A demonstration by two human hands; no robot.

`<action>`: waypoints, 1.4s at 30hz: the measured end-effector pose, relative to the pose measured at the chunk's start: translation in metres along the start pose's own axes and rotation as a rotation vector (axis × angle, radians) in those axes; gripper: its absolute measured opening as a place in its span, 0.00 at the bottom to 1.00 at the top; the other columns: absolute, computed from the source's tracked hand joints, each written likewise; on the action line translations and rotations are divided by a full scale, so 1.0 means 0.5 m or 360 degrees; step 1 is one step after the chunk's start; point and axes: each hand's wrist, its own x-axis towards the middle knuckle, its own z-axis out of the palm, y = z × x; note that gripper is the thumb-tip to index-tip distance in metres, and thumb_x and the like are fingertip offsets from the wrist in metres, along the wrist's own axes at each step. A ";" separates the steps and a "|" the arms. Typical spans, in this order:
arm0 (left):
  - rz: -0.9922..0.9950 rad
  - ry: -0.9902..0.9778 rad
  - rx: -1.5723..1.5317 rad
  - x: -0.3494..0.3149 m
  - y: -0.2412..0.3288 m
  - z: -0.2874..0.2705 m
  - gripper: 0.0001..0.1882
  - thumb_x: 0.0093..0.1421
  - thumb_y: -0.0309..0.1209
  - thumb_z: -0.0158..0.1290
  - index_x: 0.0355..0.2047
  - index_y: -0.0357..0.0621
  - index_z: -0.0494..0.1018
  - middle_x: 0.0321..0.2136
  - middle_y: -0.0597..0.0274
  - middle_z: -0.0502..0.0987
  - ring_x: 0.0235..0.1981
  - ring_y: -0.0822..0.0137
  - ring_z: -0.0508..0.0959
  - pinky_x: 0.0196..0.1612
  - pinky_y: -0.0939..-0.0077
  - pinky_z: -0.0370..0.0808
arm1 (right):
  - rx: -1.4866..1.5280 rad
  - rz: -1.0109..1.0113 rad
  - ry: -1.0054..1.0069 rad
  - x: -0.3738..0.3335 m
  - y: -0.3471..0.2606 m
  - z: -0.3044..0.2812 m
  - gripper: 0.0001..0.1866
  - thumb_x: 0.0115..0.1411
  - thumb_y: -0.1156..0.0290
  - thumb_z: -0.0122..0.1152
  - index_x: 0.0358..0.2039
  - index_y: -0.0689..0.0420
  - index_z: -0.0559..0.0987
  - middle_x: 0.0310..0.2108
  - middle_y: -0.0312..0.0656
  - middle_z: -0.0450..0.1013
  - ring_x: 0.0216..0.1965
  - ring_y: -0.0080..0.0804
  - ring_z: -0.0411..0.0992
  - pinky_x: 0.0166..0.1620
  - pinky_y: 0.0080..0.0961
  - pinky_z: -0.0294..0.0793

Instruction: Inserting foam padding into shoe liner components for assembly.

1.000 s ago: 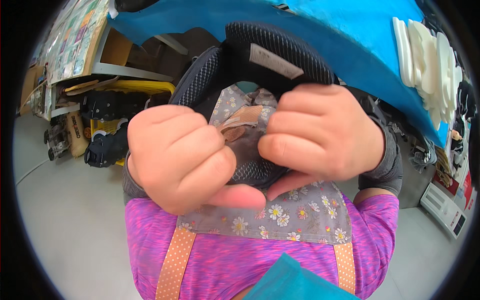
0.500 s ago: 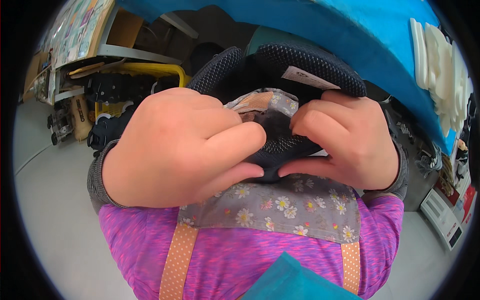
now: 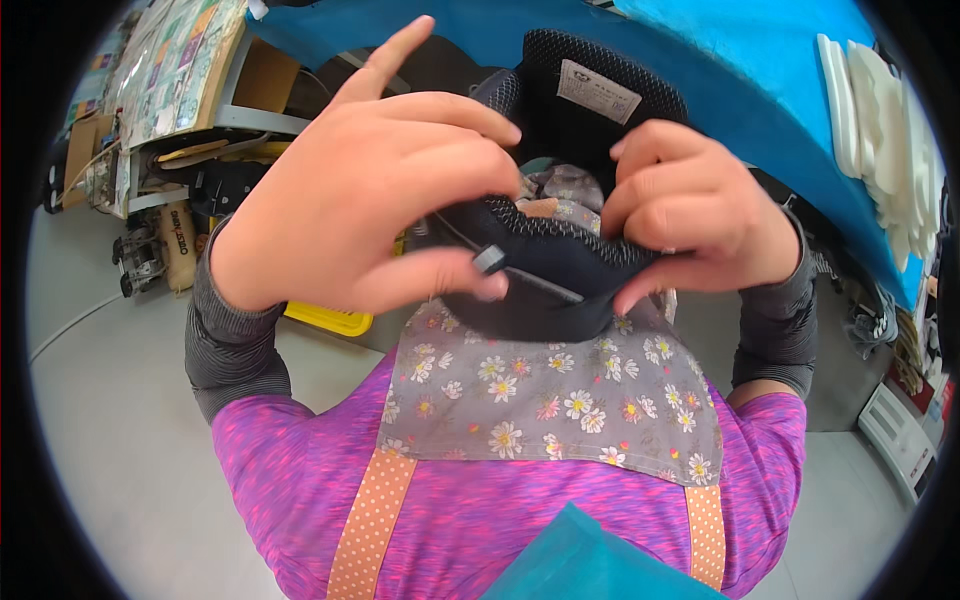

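One black padded article [image 3: 595, 262], mesh-lined, bearing one white label [image 3: 598, 90], is held between two hands, in front of one flowered apron [image 3: 560, 400]. Left hand [image 3: 370, 200] pinches its near edge beside one grey tab [image 3: 490, 260], one finger raised; right hand [image 3: 695, 215] pinches the same edge further right. One yellow crate [image 3: 335, 320], partly hidden, stands near dark articles [image 3: 228, 185]; their count and whether they lie inside cannot be told.

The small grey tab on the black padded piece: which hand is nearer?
Left hand: its thumb is right by the grey tab; the right hand is farther off, to the tab's right.
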 end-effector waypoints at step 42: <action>-0.0031 0.0101 -0.0405 0.004 -0.021 0.151 0.11 0.50 0.32 0.63 0.31 0.41 0.77 0.24 0.59 0.77 0.28 0.54 0.78 0.50 0.54 0.76 | 0.0240 0.0438 -0.0127 -0.006 0.040 0.102 0.19 0.49 0.54 0.70 0.20 0.55 0.75 0.17 0.42 0.70 0.21 0.45 0.69 0.26 0.35 0.69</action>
